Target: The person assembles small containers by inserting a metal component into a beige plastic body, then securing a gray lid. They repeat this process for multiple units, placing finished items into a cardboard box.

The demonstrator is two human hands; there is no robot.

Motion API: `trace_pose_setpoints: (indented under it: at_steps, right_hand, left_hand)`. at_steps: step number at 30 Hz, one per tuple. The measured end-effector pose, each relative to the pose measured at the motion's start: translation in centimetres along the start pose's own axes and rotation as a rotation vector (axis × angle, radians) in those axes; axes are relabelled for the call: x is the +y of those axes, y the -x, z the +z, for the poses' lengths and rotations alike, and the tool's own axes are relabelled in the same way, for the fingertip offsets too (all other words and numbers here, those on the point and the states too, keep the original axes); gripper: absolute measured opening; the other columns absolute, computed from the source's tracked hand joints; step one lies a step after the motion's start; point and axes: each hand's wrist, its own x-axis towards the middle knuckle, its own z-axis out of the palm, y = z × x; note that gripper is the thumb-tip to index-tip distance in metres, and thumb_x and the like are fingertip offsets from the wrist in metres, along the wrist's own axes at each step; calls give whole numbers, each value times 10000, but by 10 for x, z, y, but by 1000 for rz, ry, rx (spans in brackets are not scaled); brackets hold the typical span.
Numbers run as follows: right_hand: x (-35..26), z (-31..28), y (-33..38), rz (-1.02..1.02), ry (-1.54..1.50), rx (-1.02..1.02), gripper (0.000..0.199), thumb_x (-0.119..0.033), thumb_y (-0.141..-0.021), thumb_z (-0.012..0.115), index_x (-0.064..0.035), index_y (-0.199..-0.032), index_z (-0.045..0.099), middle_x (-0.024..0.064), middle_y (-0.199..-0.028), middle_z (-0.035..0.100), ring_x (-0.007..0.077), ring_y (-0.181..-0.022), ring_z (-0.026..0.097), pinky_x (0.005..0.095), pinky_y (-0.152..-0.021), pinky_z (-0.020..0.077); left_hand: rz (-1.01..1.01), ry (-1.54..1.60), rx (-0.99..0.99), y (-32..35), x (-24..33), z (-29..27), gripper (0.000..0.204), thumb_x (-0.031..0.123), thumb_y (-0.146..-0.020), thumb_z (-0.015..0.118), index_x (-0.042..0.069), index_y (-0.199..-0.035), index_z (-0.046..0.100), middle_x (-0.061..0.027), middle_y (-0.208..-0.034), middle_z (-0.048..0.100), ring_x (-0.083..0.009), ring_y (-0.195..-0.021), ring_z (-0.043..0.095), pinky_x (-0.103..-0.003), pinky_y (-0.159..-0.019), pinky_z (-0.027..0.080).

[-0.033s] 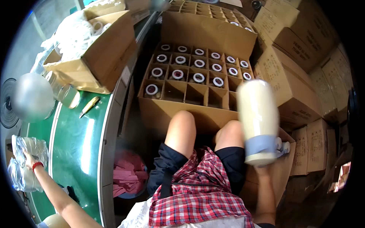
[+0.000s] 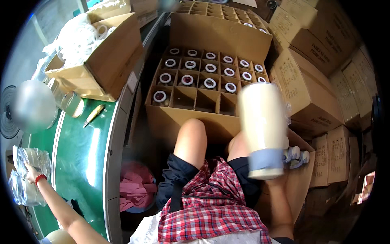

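At the far left, my left hand (image 2: 33, 174), with a red bracelet at the wrist, grips a bundle wrapped in clear crinkled plastic (image 2: 33, 156) on the green table. My right hand (image 2: 275, 183) comes up from below behind a large cream cylinder with a blue band (image 2: 263, 118). The cylinder hides its fingers but moves along with the arm. Tilted slightly and blurred, the cylinder covers the right front corner of a divided cardboard box (image 2: 191, 116). Several white-rimmed lidded jars (image 2: 187, 80) stand in that box's cells; some front cells hold none.
On the green table (image 2: 87, 154) lie a yellow utility knife (image 2: 94, 115), glass jars (image 2: 73, 105) and a carton (image 2: 115, 57) of white plastic items. Pink cloth (image 2: 137, 185) fills a tub between table and legs. Stacked cartons (image 2: 306, 85) line the right side, near white-capped items (image 2: 295, 154).
The cream cylinder and my right arm have moved a little to the left. My left hand stays on the plastic-wrapped bundle.
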Motion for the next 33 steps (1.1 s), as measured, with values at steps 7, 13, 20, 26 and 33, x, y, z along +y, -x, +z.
trace_pose_setpoints:
  at_steps: [7, 13, 20, 26, 33]
  right_hand:
    - [-20, 97, -19, -660, 97, -396, 430, -84, -779, 597, -111, -1206, 643, 108, -1458, 428, 377, -1438, 239, 563, -1144, 213]
    - [-40, 41, -43, -486, -95, -477, 408, -159, -841, 641, -52, -1232, 599, 138, -1444, 449, 360, -1369, 373, 500, -1106, 321]
    - [-77, 17, -120, -253, -566, -200, 431, -333, -1001, 489, -14, -1275, 582, 171, -1280, 606, 259, -1211, 567, 356, -1028, 420]
    - [-87, 10, -131, -282, -414, -525, 468, -382, -1004, 459, -8, -1250, 595, 200, -989, 700, 316, -936, 690, 370, -821, 529]
    - [-59, 31, -143, -34, -1232, -598, 555, -442, -1036, 316, -36, -1379, 474, 104, -1448, 446, 232, -1376, 352, 394, -1138, 246]
  left_hand:
    - [292, 1053, -939, 175, 328, -87, 526, 397, -1029, 378, -38, -1237, 588, -157, -1257, 606, -266, -1169, 554, -359, -1037, 382]
    - [-99, 1459, -1730, 379, 451, -86, 633, 443, -1060, 247, -61, -1177, 613, -148, -1205, 635, -246, -1180, 544, -357, -1070, 354]
    - [800, 1113, -951, 344, 563, -194, 260, 220, -954, 539, -2, -892, 658, -174, -839, 616, -374, -809, 604, -413, -728, 482]
    - [-275, 1755, -1694, 383, 561, -118, 472, 396, -1055, 345, 15, -1124, 614, -76, -1053, 635, -186, -963, 593, -328, -879, 475]
    - [-138, 1968, -2184, 407, 565, -118, 923, 713, -941, 198, -65, -1395, 401, -177, -1484, 363, -283, -1344, 391, -412, -1129, 283]
